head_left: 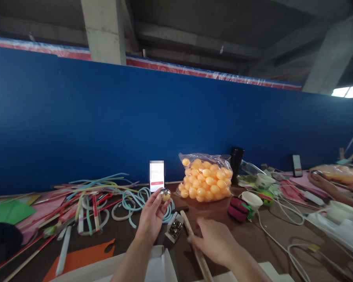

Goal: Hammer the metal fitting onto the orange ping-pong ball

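While my left grip [151,214] pinches one steel ball [165,194] aloft for inspection, my right grip [215,239], loosely spread, covers the wooden stick [188,227].

The brown desk [214,213] carries a bag of orange balls [206,179] at its far edge, coloured tubes [106,190] toward the left end, and a wooden stick [186,222] by the near edge.

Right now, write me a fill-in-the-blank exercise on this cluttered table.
1. The left hand pinches a shiny metal ball near a phone leaning on the ____ wall.
2. The right hand lies over a ____ stick.
3. The clear bag holds ____ table tennis balls.
Missing words: blue; wooden; orange.
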The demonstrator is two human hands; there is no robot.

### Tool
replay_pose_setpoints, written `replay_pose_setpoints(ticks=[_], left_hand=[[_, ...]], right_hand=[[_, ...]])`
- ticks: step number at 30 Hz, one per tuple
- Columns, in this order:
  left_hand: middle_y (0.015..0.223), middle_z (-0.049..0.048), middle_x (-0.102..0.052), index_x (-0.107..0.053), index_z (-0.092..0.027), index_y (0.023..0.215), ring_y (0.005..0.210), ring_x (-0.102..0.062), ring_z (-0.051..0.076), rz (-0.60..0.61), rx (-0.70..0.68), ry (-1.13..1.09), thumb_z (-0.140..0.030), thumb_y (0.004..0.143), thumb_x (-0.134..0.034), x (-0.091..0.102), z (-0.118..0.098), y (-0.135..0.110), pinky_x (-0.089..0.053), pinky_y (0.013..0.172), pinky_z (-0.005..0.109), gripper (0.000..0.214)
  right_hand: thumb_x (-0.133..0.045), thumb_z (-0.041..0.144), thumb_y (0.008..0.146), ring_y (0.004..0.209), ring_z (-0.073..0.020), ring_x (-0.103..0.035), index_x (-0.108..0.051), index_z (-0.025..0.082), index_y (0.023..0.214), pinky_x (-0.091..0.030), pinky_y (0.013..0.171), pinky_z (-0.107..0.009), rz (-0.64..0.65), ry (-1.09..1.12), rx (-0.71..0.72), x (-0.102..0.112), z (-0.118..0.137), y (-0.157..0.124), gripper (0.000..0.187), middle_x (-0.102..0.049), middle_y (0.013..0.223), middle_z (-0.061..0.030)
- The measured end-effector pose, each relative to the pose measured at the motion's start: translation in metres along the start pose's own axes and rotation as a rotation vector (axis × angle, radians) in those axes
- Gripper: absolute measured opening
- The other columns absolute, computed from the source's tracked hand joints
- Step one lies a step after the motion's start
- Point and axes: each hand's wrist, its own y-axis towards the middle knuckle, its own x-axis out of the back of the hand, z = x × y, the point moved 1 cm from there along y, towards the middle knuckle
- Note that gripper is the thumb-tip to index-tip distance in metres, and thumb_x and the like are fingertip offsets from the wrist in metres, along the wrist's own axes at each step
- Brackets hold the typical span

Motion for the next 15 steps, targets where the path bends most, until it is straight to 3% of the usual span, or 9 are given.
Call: replay_pose_setpoints(ticks=[5,9,15], left_hand=[[0.091,0.0055,-0.075,-0.071,-0.017,0.098,0.086,-0.07,0.015,-0.081,-0.026,-0.055,-0.02,0.075,-0.073,0.01,-0.001,0.004,-0.055,0.086,0.028,0.023],[0.091,0.0053,-0.075,-0.071,-0.016,0.095,0.086,-0.07,0.015,-0.104,-0.014,-0.058,-0.018,0.076,-0.072,0.012,0.002,0.006,-0.055,0.087,0.029,0.019],[0.09,0.0058,-0.074,-0.071,-0.015,0.091,0.084,-0.07,0.015,-0.148,0.012,-0.05,-0.017,0.079,-0.069,0.016,0.006,0.01,-0.056,0.086,0.03,0.012]], right_hand=[[-0.077,0.021,0.054,0.085,-0.0423,-0.069,-0.066,0.014,0.083,-0.046,0.07,-0.041,0.138,-0.141,-0.015,-0.018,-0.002,-0.005,0.032,-0.075,0.089,-0.0204],[-0.058,0.011,0.067,0.083,-0.0301,-0.069,-0.064,0.016,0.078,-0.045,0.068,-0.032,0.141,-0.108,-0.026,-0.023,-0.012,-0.001,0.014,-0.074,0.086,-0.0142],[-0.04,0.015,0.087,0.078,-0.0199,-0.065,-0.062,0.017,0.094,-0.048,0.07,-0.027,0.061,0.065,-0.029,-0.026,-0.017,0.0,0.023,-0.069,0.085,-0.0083]])
